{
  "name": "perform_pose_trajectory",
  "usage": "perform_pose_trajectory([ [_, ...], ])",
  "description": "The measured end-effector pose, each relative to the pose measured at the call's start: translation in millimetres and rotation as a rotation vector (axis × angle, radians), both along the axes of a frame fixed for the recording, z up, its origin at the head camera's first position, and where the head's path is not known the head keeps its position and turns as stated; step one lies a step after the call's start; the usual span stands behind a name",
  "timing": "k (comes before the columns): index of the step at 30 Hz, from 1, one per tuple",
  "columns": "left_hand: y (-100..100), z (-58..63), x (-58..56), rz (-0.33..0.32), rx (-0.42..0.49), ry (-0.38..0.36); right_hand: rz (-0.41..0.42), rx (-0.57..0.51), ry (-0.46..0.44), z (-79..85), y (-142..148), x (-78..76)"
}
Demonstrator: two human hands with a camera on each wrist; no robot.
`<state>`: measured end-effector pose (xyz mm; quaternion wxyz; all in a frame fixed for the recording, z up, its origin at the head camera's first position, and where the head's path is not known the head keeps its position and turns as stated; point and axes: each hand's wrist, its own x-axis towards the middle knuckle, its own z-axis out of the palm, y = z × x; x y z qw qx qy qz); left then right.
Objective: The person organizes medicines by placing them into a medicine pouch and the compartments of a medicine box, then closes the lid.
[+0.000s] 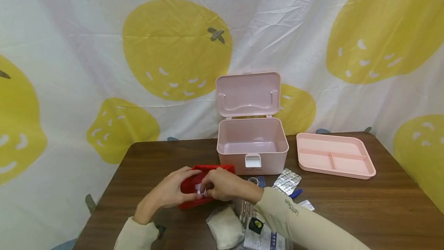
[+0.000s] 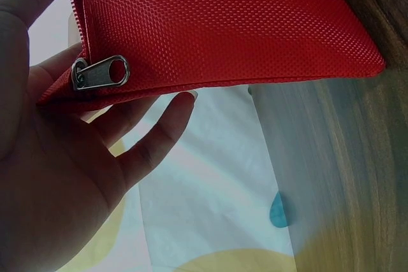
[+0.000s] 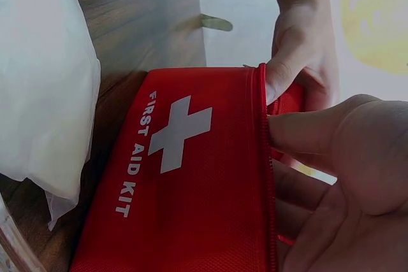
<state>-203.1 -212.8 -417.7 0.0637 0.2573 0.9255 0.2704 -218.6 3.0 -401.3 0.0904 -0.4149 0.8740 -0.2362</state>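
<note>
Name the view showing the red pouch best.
The right wrist view: the red pouch faces the camera, its lettering readable. The head view shows it small and partly covered; the left wrist view, a cropped part with the zip pull.

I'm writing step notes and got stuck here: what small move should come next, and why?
Probably lift out the small white item, if it is loose, with the right hand: that hand reaches into the open mouth of the red pouch beside the item, while the left hand grips the pouch's edge.
</note>
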Motion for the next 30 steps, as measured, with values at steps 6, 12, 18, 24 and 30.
perform_pose_trajectory([
  [6, 0.2, 0.0, -0.4, -0.006, 0.0, 0.005, -0.02, 0.035, -0.023, 0.2, -2.1, 0.6],
  [12, 0.4, -0.4, -0.4, -0.009, -0.003, 0.018, -0.048, 0.069, -0.026, -0.6, -3.9, 0.5],
  [18, 0.8, -0.5, -0.1, -0.016, 0.007, 0.025, -0.068, 0.079, -0.029, -1.7, -6.4, 0.8],
  [24, 1.3, -1.2, -0.8, -0.018, 0.012, 0.026, -0.101, 0.08, -0.038, -0.2, -8.9, 3.1],
  [30, 0.2, -1.1, -0.1, -0.018, 0.014, 0.025, -0.128, 0.081, -0.052, 0.0, -9.7, 3.8],
])
